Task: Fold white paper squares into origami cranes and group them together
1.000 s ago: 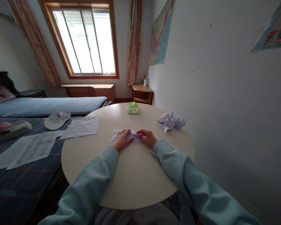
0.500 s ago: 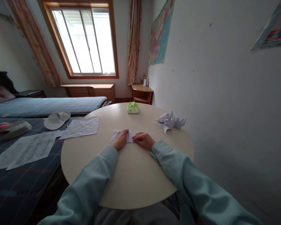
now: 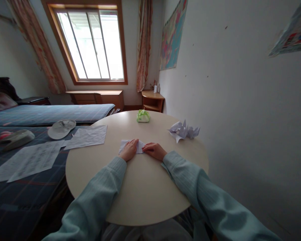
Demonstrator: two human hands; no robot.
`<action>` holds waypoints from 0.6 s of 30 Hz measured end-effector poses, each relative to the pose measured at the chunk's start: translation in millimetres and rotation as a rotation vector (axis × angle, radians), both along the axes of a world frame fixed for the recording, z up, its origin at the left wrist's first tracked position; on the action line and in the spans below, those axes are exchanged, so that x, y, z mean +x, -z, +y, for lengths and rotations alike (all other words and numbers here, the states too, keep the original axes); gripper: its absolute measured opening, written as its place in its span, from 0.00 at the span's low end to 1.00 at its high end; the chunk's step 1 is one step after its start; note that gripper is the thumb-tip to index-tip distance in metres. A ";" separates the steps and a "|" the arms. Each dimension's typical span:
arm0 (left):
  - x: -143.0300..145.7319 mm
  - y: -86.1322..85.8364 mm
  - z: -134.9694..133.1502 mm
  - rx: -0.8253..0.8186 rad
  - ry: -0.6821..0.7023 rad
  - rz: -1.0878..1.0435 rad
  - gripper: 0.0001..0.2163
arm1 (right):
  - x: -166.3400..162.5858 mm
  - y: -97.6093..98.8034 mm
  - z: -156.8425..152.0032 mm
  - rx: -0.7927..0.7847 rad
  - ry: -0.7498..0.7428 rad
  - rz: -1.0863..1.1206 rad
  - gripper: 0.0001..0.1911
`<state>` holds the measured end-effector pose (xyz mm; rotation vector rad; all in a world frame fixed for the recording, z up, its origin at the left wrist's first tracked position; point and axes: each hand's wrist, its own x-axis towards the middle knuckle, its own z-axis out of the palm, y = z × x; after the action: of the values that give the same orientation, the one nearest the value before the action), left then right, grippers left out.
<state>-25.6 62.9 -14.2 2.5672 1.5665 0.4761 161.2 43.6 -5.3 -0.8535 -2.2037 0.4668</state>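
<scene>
A small folded sheet of white paper (image 3: 140,146) lies on the round cream table (image 3: 145,187), partly hidden by my hands. Across its left half rests my left hand (image 3: 129,150), fingers stretched out and lying flat on the paper. At the right corner, my right hand (image 3: 155,150) has its thumb and fingers closed on the paper's edge. Several white folded-paper shapes (image 3: 182,130) with pointed tips stand in a cluster beyond my right hand.
A green-and-white tissue pack (image 3: 143,116) sits at the table's far side. A crumpled sheet (image 3: 87,136) overlaps the left edge, reaching onto the bed (image 3: 40,182). Printed sheets (image 3: 37,159) and a pale cap (image 3: 61,129) lie there. The white wall (image 3: 240,117) runs along the right.
My left fingers have shifted slightly and look straighter on the paper. My right hand stays at the paper's right corner, and the view has moved very slightly.
</scene>
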 end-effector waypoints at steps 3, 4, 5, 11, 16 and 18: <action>-0.3 -0.3 -0.3 0.004 0.006 0.001 0.21 | -0.4 -0.8 -1.1 0.002 -0.001 0.003 0.07; -0.4 -0.6 -0.6 0.006 0.009 0.000 0.20 | -0.5 -1.2 -1.5 -0.002 -0.002 0.005 0.07; -0.4 -1.1 -0.9 0.008 0.012 -0.001 0.21 | -0.5 -1.4 -1.8 -0.007 -0.003 0.007 0.07; -0.3 -3.6 -2.3 0.002 0.002 0.010 0.20 | -0.9 -2.0 -2.9 -0.004 0.005 0.016 0.07; 0.0 -3.7 -2.2 0.002 0.003 0.010 0.20 | -1.2 -2.9 -3.5 -0.004 0.011 0.019 0.07; 0.0 -3.2 -1.8 -0.007 0.000 0.009 0.20 | -1.2 -3.3 -3.8 0.001 0.008 0.026 0.07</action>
<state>-25.6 61.1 -11.0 2.5677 1.5680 0.4595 160.0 39.8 -2.0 -0.8505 -2.1757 0.4711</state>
